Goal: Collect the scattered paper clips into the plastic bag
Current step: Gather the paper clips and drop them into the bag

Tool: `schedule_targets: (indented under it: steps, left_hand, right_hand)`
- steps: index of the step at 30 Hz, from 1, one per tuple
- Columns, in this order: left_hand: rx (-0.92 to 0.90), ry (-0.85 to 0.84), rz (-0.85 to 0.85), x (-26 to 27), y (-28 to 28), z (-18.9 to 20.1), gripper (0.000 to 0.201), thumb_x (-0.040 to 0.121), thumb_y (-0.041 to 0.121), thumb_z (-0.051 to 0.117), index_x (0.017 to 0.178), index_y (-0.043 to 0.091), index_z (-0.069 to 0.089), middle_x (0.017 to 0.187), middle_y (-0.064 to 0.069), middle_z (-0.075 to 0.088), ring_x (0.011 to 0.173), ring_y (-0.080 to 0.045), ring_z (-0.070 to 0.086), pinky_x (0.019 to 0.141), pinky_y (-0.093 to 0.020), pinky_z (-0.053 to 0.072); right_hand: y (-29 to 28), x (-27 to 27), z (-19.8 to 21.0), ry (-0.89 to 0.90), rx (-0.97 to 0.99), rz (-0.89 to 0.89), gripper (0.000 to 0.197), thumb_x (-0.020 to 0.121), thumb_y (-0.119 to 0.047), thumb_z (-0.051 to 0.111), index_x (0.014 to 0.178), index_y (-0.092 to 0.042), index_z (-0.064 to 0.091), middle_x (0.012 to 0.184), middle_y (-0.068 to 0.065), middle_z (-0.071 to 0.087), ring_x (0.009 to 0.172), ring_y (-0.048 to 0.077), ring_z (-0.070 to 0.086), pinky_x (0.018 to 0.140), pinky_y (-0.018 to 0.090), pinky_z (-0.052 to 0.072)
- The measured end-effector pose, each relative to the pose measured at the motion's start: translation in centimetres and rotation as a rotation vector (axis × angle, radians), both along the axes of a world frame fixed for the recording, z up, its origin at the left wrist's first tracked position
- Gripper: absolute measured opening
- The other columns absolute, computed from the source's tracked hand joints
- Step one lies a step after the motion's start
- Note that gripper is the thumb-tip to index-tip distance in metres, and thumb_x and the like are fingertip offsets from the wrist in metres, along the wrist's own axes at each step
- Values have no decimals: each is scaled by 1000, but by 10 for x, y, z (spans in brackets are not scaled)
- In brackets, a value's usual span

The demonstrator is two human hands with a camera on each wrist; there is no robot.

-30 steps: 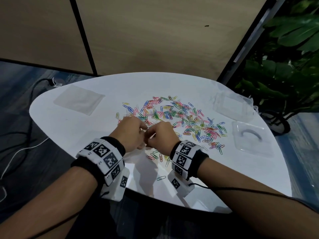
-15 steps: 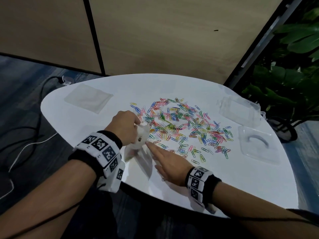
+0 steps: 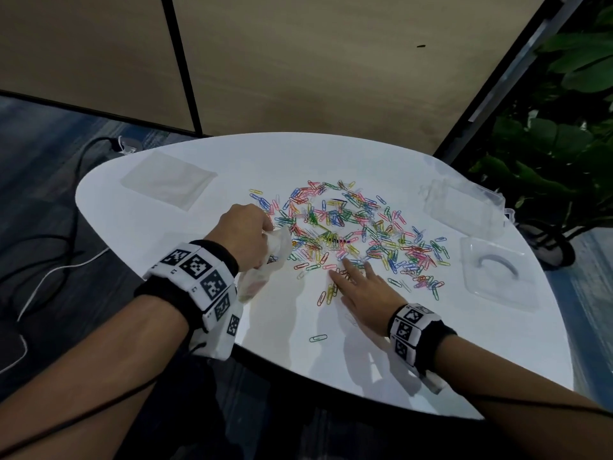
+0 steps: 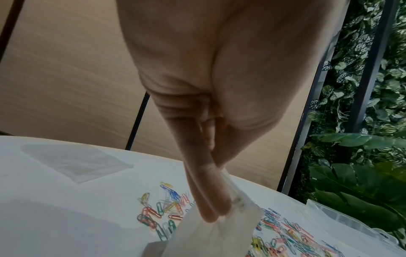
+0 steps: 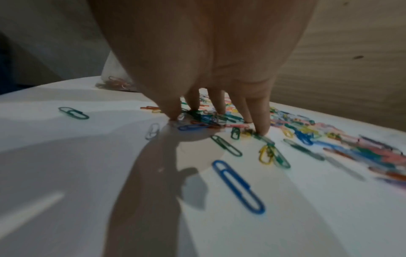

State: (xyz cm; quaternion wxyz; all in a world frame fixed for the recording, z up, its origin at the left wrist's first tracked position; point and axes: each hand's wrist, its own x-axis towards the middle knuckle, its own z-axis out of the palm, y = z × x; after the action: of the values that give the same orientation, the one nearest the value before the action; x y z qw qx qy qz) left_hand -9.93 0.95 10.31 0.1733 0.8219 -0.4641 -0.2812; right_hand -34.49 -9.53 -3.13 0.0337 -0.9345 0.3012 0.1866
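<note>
Colourful paper clips (image 3: 351,234) lie scattered across the white table (image 3: 205,234). At their left edge, the left hand (image 3: 245,234) pinches the plastic bag (image 3: 265,270). At their near edge, the right hand (image 3: 365,293) presses straight fingers (image 5: 259,114) onto them.

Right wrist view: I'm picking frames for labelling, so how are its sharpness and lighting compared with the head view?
Right wrist view: dim, the paper clips at right smear with blur, the right hand casts a broad shadow on the table. Head view: brighter and sharp, with curved wide-angle edges.
</note>
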Motion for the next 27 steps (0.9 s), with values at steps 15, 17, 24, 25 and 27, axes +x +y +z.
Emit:
schedule_targets:
  steps: [15,17,24,25,27]
  left_hand:
    - [28,-1,-83,-14,-7,-6,39,96,2,47,131,9,63,122,-19,67,107,-36,68,98,-43,55]
    - [30,8,-108,-17,-8,-6,39,97,3,47,133,8,61,125,-19,66,108,-36,68,99,-41,55]
    - [0,86,-110,-25,-12,-9,35,98,2,48,131,5,60,96,-14,68,68,-26,76,78,-38,63]
    - [-5,97,-110,-26,-12,-9,34,98,2,48,130,4,61,97,-16,69,68,-26,76,78,-38,63]
    - [-11,104,-120,-27,-11,-9,31,97,3,48,123,5,65,88,-15,73,65,-24,76,76,-38,64]
  right_hand:
    - [-49,19,42,-707,485,-829,8,80,-9,77,87,-11,78,85,5,76,75,18,71,80,29,58]
    - [-46,30,61,-917,834,-985,12,77,-1,78,89,-2,75,95,18,74,79,23,73,80,33,60]
    - [-2,74,95,-1079,1378,-996,26,84,8,66,109,16,63,96,20,70,85,24,71,78,23,60]
    - [4,78,92,-1080,1326,-1000,23,84,9,66,106,15,64,96,22,69,85,26,70,79,25,60]
    - [13,84,86,-1061,1163,-941,14,82,10,68,96,8,69,95,26,69,86,30,68,86,32,59]
